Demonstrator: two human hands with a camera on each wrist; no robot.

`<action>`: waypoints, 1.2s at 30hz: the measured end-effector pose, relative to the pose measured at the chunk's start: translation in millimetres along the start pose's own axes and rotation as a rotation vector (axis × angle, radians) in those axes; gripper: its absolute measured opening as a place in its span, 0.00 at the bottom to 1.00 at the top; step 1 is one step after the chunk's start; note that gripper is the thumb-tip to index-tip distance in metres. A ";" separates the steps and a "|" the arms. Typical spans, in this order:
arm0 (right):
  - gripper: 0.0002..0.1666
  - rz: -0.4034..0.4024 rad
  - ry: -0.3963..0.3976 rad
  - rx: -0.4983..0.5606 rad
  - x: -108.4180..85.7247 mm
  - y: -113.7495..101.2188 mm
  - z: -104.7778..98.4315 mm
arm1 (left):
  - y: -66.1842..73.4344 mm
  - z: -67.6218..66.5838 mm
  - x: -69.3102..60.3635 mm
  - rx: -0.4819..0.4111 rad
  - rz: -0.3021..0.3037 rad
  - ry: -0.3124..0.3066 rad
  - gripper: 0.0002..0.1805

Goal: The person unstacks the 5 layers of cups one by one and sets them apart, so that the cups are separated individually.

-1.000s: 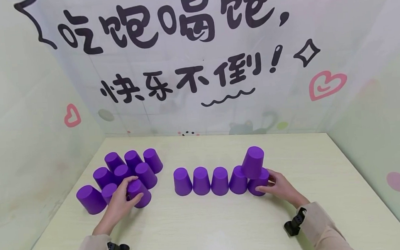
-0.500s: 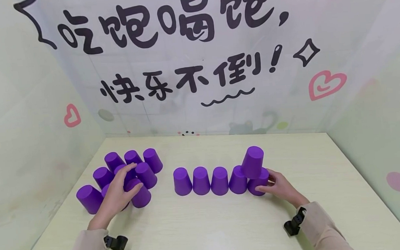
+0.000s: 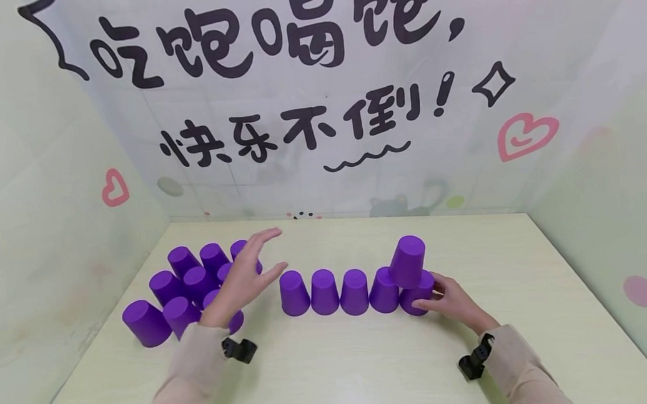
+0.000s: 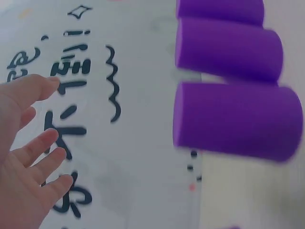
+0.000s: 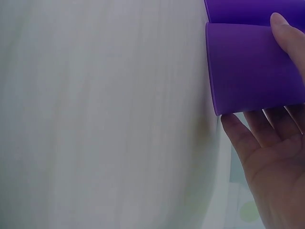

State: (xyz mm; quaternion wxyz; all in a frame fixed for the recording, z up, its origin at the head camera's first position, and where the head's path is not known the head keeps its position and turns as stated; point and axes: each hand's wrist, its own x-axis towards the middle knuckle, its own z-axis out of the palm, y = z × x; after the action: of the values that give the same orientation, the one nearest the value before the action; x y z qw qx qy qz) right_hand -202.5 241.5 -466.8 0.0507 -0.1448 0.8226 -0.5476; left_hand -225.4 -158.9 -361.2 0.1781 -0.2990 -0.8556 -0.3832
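Purple cups stand upside down in a row, with the left-end cup (image 3: 294, 296) nearest my left hand (image 3: 246, 284). That hand hovers in the air between the row and the cups on the left, fingers spread and holding nothing. In the left wrist view its palm (image 4: 24, 191) is bare, apart from a nearby cup (image 4: 236, 121). My right hand (image 3: 456, 305) holds the right-end cup (image 3: 413, 301), thumb and fingers around its sides. In the right wrist view fingertips touch this cup (image 5: 252, 71). One upper cup (image 3: 408, 263) rests across the two rightmost cups.
On the left of the table (image 3: 336, 376), several more upturned cups stand in a cluster, including a front-left cup (image 3: 147, 325). My left arm partly covers some. A printed backdrop (image 3: 278, 192) rises behind the table, with side walls left and right.
My left hand has left the clustered cups and moved right and up toward the row, without a cup. The right hand keeps its hold on the end cup.
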 end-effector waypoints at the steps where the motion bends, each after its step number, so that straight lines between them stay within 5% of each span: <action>1: 0.37 -0.004 -0.001 -0.006 0.1 -0.2 -0.2 | 3.9 6.3 5.3 -0.022 0.010 -0.011 0.31; 11: 0.37 0.008 -0.009 0.005 1.0 -1.1 -0.4 | 53.7 70.8 53.1 -0.156 0.146 -0.126 0.29; 20: 0.36 -0.016 -0.034 0.012 1.9 -0.6 -0.5 | 85.3 112.5 79.6 -0.182 0.147 -0.266 0.31; 27: 0.35 -0.053 -0.041 0.034 2.7 -0.4 -0.8 | 94.7 139.6 86.4 -0.187 0.146 -0.346 0.30; 36: 0.36 -0.060 -0.045 0.035 1.2 2.9 -0.9 | 95.9 156.4 83.3 -0.177 0.142 -0.339 0.25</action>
State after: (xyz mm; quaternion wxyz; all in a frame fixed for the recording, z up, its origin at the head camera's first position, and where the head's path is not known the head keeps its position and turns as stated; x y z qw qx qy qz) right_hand -204.4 243.0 -468.9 0.0552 -0.1808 0.8066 -0.5600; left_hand -238.1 42.2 -364.6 0.0312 -0.4334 -0.8131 -0.3874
